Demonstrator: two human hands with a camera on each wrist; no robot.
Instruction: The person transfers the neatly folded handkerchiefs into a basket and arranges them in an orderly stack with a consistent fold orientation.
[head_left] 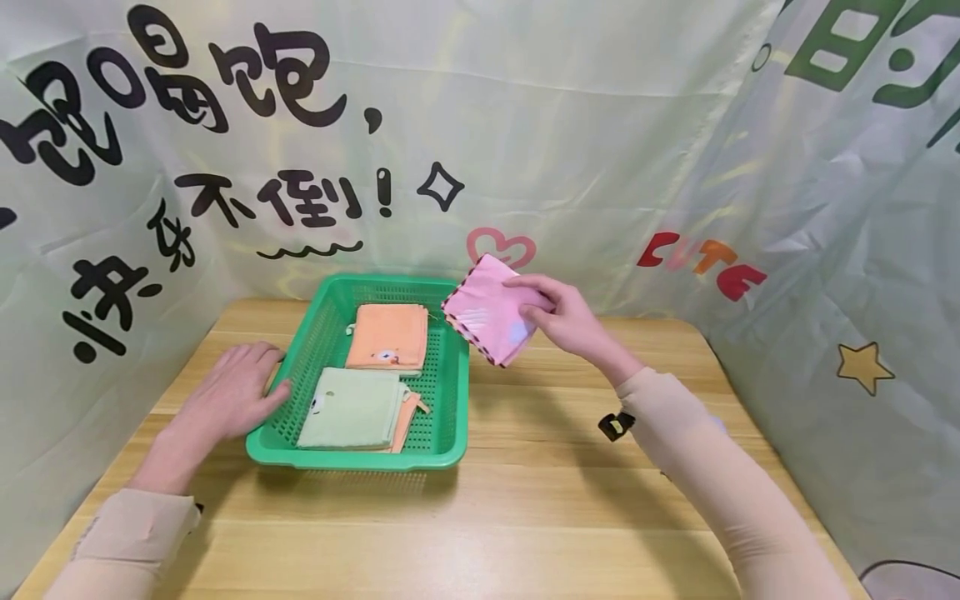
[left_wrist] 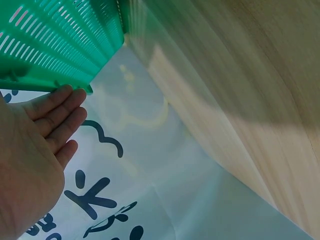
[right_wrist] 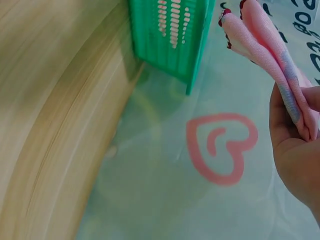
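Note:
A folded pink cloth [head_left: 491, 312] with a dark-and-red stitched edge is pinched between the thumb and fingers of my right hand [head_left: 567, 319], held up by the basket's right rim. In the right wrist view the pink cloth [right_wrist: 272, 62] shows its folded layers. My left hand [head_left: 236, 392] lies along the left rim of the green basket [head_left: 360, 459], fingers extended; the left wrist view shows its fingers [left_wrist: 62, 117] straight by the rim. Inside the basket lie a folded orange cloth [head_left: 388, 333] and a folded pale green cloth [head_left: 352, 408], with another orange cloth [head_left: 406, 421] partly hidden under the green one.
The basket stands on a wooden table [head_left: 525, 517], toward its back left. A pale printed curtain [head_left: 570, 150] hangs close behind the table and along its sides. A small black clip [head_left: 617, 426] hangs at the right sleeve.

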